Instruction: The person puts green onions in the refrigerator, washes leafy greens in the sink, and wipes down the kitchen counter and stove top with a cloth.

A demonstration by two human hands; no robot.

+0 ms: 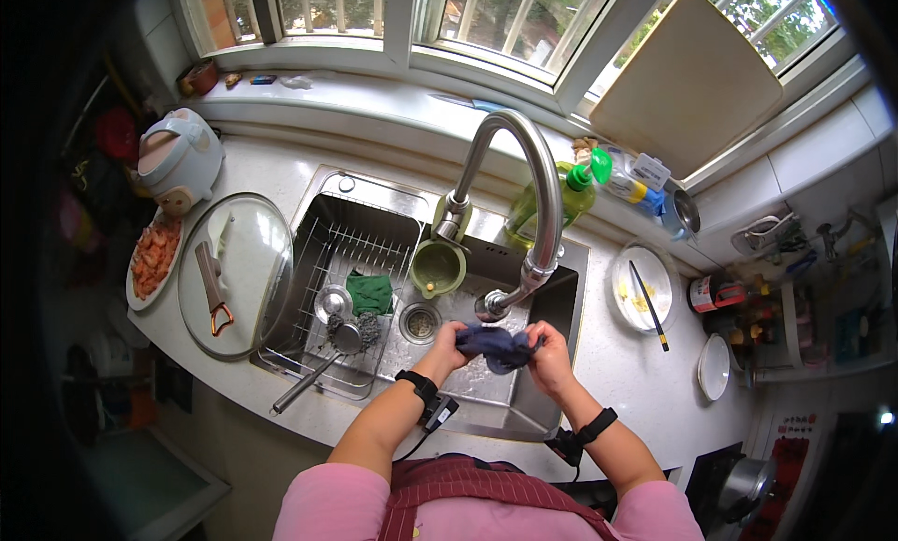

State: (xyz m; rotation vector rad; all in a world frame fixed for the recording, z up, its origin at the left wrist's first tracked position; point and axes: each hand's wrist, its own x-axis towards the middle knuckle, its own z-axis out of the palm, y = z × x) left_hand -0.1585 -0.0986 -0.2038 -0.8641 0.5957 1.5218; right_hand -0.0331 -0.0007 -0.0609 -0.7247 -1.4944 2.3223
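A bunched dark blue cloth (497, 347) is stretched between my two hands above the sink's right basin. My left hand (452, 348) pinches its left end. Its right end is in the fingers of my right hand (548, 358). Just above the cloth is the spray head of the steel faucet (551, 211); whether water runs cannot be told. A green strainer basket (438, 266) hangs at the back of the steel sink (554, 401). Left of my hands, a wire rack (319, 243) bears a folded green cloth (370, 293), scouring pads and a long-handled steel utensil (309, 390).
A glass lid (245, 260) and a plate of shrimp (154, 257) lie on the left. A green soap bottle (575, 197) stands behind the basin. At right is a bowl with chopsticks (644, 288). A knife (466, 102) lies on the sill beside a leaning cutting board (687, 85).
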